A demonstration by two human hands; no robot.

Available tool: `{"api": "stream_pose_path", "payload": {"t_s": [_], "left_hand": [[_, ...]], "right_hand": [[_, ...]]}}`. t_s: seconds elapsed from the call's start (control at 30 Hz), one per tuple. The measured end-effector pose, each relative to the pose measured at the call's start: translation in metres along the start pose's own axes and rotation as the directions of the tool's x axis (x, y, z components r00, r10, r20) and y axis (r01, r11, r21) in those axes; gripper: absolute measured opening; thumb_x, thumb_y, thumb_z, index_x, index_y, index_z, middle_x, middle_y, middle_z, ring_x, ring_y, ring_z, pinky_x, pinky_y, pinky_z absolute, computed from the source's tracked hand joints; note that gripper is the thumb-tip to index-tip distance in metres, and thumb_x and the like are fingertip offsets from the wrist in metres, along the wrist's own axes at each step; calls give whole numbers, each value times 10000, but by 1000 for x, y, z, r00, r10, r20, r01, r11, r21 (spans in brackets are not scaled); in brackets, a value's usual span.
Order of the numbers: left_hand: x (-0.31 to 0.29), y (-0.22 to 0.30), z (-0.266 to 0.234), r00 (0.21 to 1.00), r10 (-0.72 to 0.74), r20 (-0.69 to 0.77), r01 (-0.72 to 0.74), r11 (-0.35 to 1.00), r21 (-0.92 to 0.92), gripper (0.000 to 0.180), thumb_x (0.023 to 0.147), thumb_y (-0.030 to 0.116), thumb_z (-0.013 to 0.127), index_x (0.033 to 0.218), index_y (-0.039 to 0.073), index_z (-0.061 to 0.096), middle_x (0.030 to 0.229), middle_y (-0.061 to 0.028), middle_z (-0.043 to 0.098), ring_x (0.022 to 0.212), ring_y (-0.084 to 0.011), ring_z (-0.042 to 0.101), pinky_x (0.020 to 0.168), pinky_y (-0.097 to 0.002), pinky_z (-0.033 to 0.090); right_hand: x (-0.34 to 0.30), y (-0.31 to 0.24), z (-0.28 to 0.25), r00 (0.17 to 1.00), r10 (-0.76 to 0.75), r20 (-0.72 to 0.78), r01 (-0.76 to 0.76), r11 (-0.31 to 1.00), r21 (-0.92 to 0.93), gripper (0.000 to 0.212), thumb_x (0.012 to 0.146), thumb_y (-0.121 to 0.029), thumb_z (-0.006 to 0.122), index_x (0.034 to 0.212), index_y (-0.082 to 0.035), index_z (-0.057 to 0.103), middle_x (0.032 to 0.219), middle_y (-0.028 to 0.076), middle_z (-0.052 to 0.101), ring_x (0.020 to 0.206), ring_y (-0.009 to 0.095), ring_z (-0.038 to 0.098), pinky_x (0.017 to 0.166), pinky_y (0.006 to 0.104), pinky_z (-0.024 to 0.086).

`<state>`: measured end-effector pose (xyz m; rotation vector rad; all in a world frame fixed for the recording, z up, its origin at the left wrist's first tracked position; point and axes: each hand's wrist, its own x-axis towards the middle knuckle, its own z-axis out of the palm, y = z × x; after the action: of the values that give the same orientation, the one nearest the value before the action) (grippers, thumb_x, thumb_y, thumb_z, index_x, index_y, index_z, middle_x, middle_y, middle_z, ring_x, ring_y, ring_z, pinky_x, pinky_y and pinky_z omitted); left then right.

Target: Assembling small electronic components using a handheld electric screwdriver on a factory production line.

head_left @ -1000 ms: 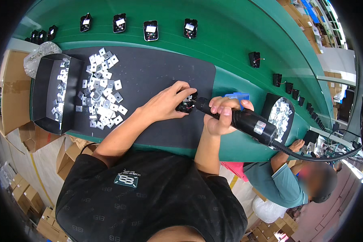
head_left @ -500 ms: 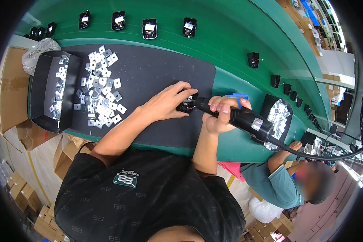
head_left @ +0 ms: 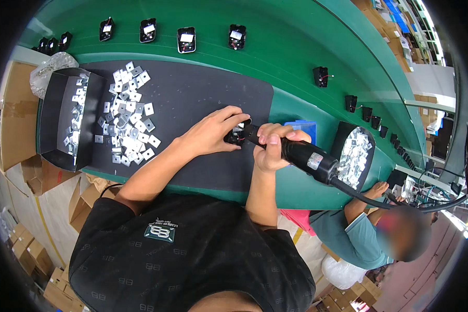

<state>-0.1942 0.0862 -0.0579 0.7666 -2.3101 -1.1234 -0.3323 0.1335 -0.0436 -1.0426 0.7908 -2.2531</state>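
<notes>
My left hand [head_left: 213, 134] rests on the dark mat, fingers curled round a small black plastic housing [head_left: 234, 137] with some light parts inside. The fingers partly cover that housing. In my right hand [head_left: 273, 147] is a black electric screwdriver [head_left: 308, 158], lying slantwise with its cable trailing off to the right. Its nose points left and meets the housing; the tip itself is hidden. Left of my left hand, a loose pile of square metal plates [head_left: 127, 117], each with a hole, is spread over the mat [head_left: 192, 88].
A black bin [head_left: 62, 112] with more plates stands at the left, another bin [head_left: 343, 136] of shiny parts at the right. A blue tray [head_left: 308, 129] sits behind the screwdriver. Black housings [head_left: 186, 40] line the green belt [head_left: 281, 47]. A co-worker [head_left: 348, 234] sits at the right.
My right hand and the screwdriver have shifted left, closer to my left hand, baring more of the blue tray. The whole view has slid slightly. My left hand keeps its hold on the housing.
</notes>
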Motion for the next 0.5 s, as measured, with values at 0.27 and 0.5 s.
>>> {"api": "stream_pose_path", "payload": {"t_s": [0.27, 0.5], "left_hand": [[47, -8, -7, 991, 85, -102, -58, 967, 247, 637, 580, 143, 746, 1143, 20, 473, 1127, -172, 485, 1059, -341, 461, 929, -397, 381], [170, -61, -3, 990, 97, -99, -39, 881, 472, 634, 618, 132, 694, 1184, 18, 433, 1148, -195, 479, 1067, -361, 472, 919, -404, 406]], "right_hand": [[38, -76, -14, 952, -272, -138, 272, 962, -13, 468, 797, -97, 539, 1210, -122, 321, 637, 10, 430, 477, 113, 436, 478, 267, 407], [8, -112, -69, 880, -345, -327, 248, 920, -305, 446, 799, -102, 514, 1199, -56, 321, 612, 17, 407, 484, 110, 414, 486, 262, 395]]}}
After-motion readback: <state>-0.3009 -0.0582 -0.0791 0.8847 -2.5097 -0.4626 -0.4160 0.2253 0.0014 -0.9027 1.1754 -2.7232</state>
